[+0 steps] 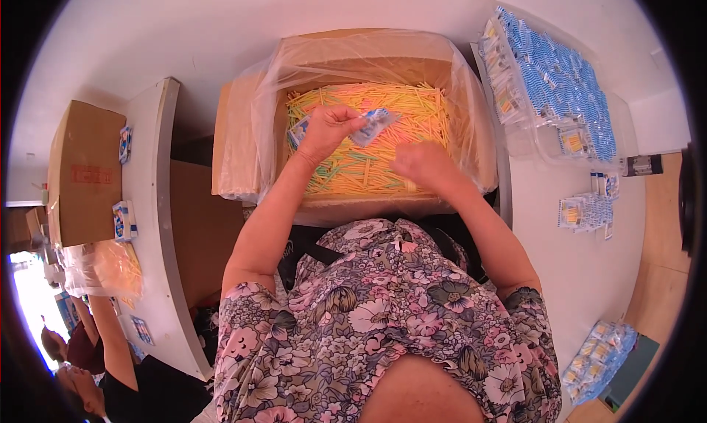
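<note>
A cardboard box (pixel 247 136) lined with clear plastic film stands in front of me, filled with thin sticks (pixel 368 176), mostly yellow and orange with some green and pink. Above them, my left hand (pixel 329 132) pinches a small clear packet (pixel 374 126) with blue print by its edge. Left of that wrist shows another clear packet (pixel 297 131); whether it lies on the sticks or is held, I cannot tell. Over the box's right half, my right hand (pixel 426 164) is closed with its fingers curled under; what it holds, if anything, is hidden.
On the right-hand table, a clear plastic bin (pixel 549 147) holds rows of filled packets; a few packets (pixel 585 212) lie near it. A bagged bundle of packets (pixel 600 357) lies nearer. At left, beyond a white partition (pixel 166 202), are a carton (pixel 88 173) and people working.
</note>
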A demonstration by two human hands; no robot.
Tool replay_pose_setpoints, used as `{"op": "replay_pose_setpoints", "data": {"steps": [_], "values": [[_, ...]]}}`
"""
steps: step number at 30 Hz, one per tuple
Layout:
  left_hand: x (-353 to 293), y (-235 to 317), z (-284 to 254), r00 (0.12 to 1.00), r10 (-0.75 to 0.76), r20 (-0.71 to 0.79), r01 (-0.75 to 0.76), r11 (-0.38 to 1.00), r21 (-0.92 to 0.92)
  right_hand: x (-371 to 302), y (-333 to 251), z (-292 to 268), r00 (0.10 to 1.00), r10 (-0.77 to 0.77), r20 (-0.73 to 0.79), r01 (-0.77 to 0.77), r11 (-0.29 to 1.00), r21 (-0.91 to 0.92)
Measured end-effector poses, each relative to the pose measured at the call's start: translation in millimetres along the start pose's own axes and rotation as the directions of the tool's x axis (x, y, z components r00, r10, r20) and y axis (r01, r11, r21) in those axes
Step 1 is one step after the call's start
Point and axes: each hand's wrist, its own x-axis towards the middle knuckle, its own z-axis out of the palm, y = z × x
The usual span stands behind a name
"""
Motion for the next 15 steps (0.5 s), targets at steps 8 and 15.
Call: {"op": "replay_pose_setpoints", "data": {"steps": [8,15], "values": [[2,5,0,0.998,0.041,0.042,-0.039,0.998,-0.047,12,-24,-45,0.97,0.138,-0.201,-0.038,0.9,0.434],[6,1,5,0.969,0.12,0.217,-0.102,0.99,-0.093,50,-27,-51,0.964,0.079,-0.256,0.011,0.944,0.331]]}}
